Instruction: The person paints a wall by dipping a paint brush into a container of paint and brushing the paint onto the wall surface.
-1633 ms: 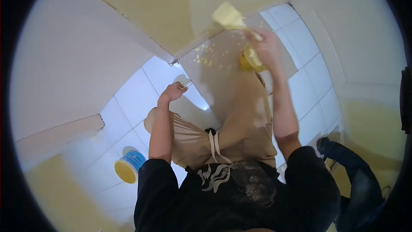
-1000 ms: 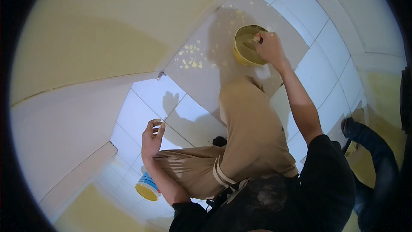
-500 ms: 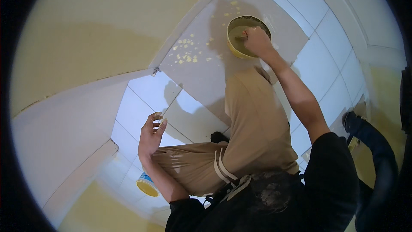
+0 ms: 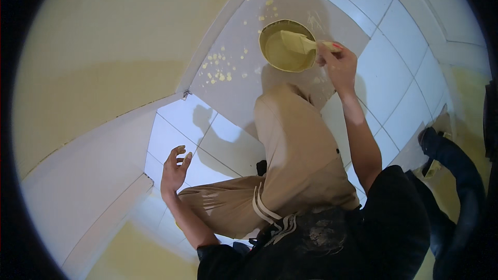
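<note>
My right hand (image 4: 340, 67) is closed round the handle of a paintbrush (image 4: 298, 42), whose wide head is coated in pale yellow paint. The brush head lies over the mouth of a round bucket (image 4: 262, 54) that holds the same yellowish paint. That bucket stands on a grey-brown sheet (image 4: 228, 98) spattered with yellow drops. My left hand (image 4: 175, 170) hovers beside my bent left knee, fingers loosely curled and apart, with nothing in it. Paint smears show on its fingertips.
A yellow wall (image 4: 119, 36) with a pale baseboard (image 4: 207, 46) runs along the left. White tiles (image 4: 404, 72) surround the sheet. At the right, another person's dark-clad leg (image 4: 456, 171) stands close to my right arm. A door frame (image 4: 446, 15) is at the upper right.
My right hand has pulled back from inside the bucket to its right side, bringing the brush up into sight. My left hand has shifted slightly down and left in view.
</note>
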`<move>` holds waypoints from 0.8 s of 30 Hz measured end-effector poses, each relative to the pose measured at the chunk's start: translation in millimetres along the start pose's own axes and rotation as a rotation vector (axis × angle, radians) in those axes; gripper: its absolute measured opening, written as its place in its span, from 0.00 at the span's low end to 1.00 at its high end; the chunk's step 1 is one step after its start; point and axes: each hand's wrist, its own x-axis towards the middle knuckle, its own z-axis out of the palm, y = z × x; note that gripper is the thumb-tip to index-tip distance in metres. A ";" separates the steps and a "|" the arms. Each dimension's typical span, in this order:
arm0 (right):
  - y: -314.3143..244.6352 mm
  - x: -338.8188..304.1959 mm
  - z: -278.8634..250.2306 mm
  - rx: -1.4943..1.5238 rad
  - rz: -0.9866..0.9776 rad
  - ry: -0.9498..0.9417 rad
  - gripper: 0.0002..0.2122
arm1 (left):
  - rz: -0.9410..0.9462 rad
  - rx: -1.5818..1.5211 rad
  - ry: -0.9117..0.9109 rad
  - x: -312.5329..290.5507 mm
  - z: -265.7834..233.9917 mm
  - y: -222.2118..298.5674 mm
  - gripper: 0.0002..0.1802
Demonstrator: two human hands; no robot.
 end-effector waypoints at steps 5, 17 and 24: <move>63.5 -6.6 -21.1 0.699 0.362 -0.023 0.11 | -0.002 0.088 0.011 -7.1 -24.4 39.9 0.27; 72.8 -37.5 -9.8 0.746 0.483 -0.262 0.17 | 0.188 0.143 0.069 -127.2 -105.3 146.4 0.31; 58.2 -43.8 -11.9 0.562 0.455 -0.277 0.17 | 0.179 -0.003 -0.062 -140.9 -108.8 123.7 0.32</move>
